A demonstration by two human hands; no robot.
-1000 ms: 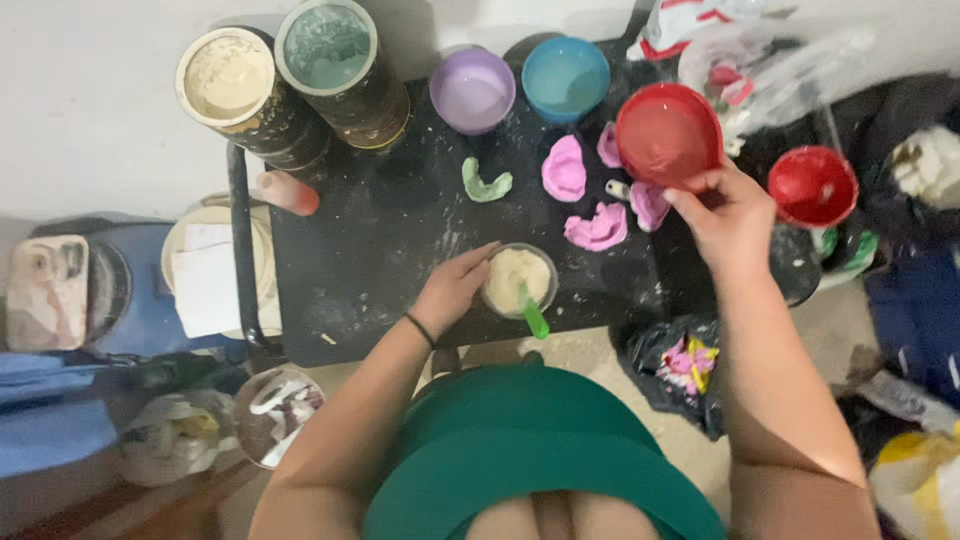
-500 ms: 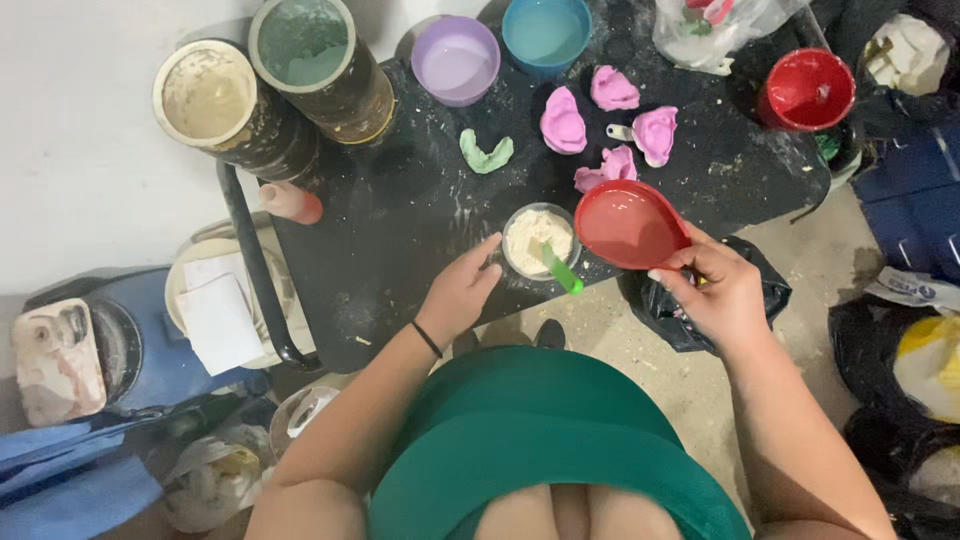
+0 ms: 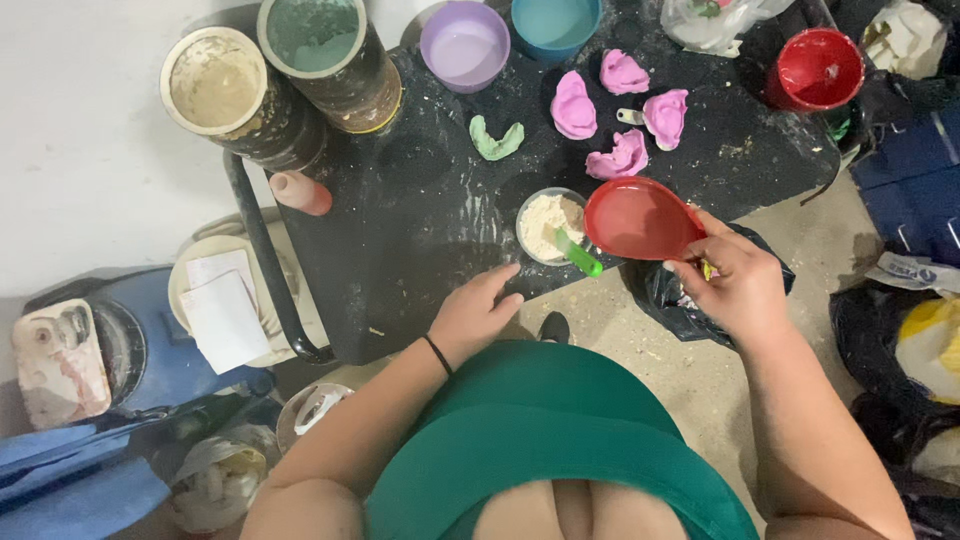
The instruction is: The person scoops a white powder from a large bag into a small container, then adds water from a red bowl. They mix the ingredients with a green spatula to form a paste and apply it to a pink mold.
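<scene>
Right hand (image 3: 738,285): fingers pinched on rim of soft red rubber mixing bowl (image 3: 640,218), bowl held tilted beside the cup.
Left hand (image 3: 478,312): loose, fingers spread, holding nothing, resting at near edge of black dusty worktop (image 3: 420,215).
Cup: small clear cup of pale powder (image 3: 550,224), green spatula (image 3: 578,255) stuck in it, touching the red bowl's edge.
Behind: pink casts (image 3: 618,158), green cast (image 3: 496,139), purple bowl (image 3: 464,45).

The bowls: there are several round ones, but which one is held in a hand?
The flat red bowl beside the powder cup: the right hand grips its rim. The purple bowl, blue bowl and other red bowl stand untouched on the table.
</scene>
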